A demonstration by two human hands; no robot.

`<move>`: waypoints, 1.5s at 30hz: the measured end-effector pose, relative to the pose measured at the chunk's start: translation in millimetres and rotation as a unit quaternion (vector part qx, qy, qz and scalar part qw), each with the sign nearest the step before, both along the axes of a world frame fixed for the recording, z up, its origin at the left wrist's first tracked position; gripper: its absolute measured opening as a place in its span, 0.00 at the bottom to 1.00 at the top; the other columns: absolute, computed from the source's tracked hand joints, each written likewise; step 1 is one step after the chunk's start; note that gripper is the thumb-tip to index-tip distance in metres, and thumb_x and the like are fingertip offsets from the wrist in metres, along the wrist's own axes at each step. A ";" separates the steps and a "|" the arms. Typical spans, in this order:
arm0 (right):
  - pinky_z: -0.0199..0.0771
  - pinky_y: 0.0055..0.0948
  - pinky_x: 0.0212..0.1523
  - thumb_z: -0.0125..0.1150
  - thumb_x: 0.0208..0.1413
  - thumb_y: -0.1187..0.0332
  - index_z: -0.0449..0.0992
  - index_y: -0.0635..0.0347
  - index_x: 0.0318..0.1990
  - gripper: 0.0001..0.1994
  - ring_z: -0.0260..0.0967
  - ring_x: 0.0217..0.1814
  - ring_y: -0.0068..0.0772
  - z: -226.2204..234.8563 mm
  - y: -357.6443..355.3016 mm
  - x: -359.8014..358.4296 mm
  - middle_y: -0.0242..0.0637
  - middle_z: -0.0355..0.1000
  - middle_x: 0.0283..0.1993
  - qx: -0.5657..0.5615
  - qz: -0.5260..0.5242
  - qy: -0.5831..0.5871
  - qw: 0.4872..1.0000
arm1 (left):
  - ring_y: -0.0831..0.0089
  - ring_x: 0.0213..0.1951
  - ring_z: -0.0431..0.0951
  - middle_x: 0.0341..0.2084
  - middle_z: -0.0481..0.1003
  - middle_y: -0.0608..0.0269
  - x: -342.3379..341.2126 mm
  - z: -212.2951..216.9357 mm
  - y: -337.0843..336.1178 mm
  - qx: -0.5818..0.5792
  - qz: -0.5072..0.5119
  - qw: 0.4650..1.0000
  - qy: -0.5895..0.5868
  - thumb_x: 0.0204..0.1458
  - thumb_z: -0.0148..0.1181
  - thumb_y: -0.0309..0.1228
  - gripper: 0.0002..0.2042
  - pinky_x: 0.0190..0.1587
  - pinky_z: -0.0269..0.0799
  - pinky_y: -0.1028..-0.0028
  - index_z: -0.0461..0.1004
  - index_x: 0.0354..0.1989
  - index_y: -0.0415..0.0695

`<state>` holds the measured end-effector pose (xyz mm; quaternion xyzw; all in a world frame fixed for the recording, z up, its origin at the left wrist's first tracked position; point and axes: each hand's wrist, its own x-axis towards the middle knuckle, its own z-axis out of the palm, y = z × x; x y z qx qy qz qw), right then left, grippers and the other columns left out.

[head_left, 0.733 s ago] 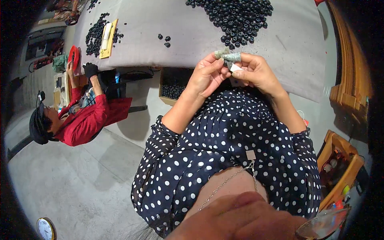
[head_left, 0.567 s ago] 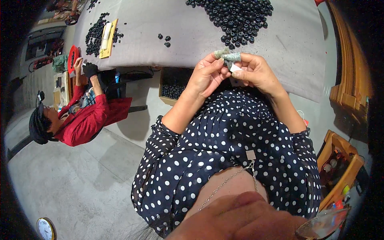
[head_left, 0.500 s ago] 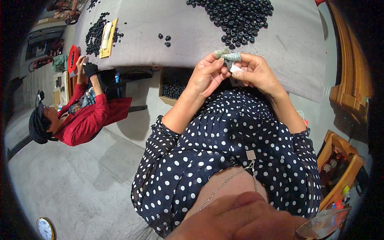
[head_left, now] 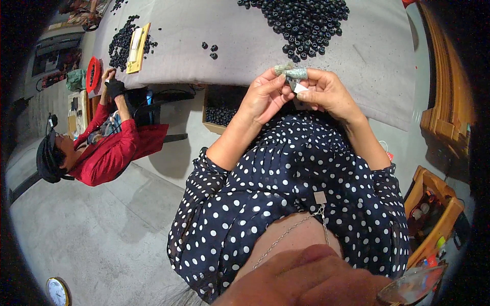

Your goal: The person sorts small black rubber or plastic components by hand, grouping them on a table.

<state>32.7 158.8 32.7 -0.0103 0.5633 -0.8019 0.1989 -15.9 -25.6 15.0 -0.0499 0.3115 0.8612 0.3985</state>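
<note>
- Room: grey floor (head_left: pixel 117 229); a co-worker in red (head_left: pixel 115 158) at left, well apart.
- Table (head_left: pixel 204 23), one: draped in pale grey cloth; both hands work at its near edge.
- Heap of black round parts (head_left: pixel 309 25): on the table, ahead of the hands, not touched by them.
- Open box (head_left: pixel 212 126): below the table edge, left of the left forearm; more small black pieces inside.
- Left hand (head_left: pixel 264 99): thumb and index finger drawn close at a dark piece; cannot tell whether they are clamped on it.
- Right hand (head_left: pixel 332 97): fingers pinched on a white piece, thumb uppermost.
- Finger covers, two: pale green (head_left: pixel 282 68) on the left index, blue-green (head_left: pixel 297 73) on the right.
- White piece (head_left: pixel 301 88): between the hands, kind unclear.
- Dark piece (head_left: pixel 291 80): beside the white piece, mostly hidden; contact cannot be told. Step in hand, as judged: close two-handed fingertip work on it. Next move, as judged, calls for a steady left hand and small, controlled right-hand motion.
</note>
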 end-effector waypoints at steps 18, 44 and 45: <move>0.58 0.09 0.17 0.61 0.52 0.66 0.71 0.61 0.49 0.18 0.59 0.19 0.08 -5.2 -0.7 0.2 0.26 0.74 0.31 -0.013 -0.011 -0.002 1.000 | 0.80 0.29 0.73 0.32 0.73 0.64 1.7 -4.4 3.0 0.042 0.002 0.998 -0.038 0.56 0.51 0.26 0.11 0.37 0.74 0.76 0.68 0.47 0.40; 0.56 0.09 0.16 0.61 0.52 0.67 0.70 0.62 0.49 0.18 0.60 0.18 0.09 -4.9 1.5 1.7 0.29 0.75 0.32 -0.025 -0.002 -0.006 1.000 | 0.79 0.28 0.73 0.31 0.74 0.63 5.5 -0.3 6.5 -0.017 0.021 1.000 -0.012 0.54 0.55 0.26 0.10 0.35 0.74 0.76 0.69 0.44 0.40; 0.56 0.09 0.15 0.61 0.52 0.67 0.70 0.62 0.49 0.18 0.60 0.17 0.09 -4.8 1.2 1.5 0.29 0.75 0.32 -0.024 0.001 -0.003 1.000 | 0.79 0.28 0.73 0.31 0.74 0.63 5.3 -1.1 5.5 -0.017 0.022 1.000 -0.012 0.54 0.55 0.26 0.10 0.35 0.74 0.76 0.69 0.44 0.40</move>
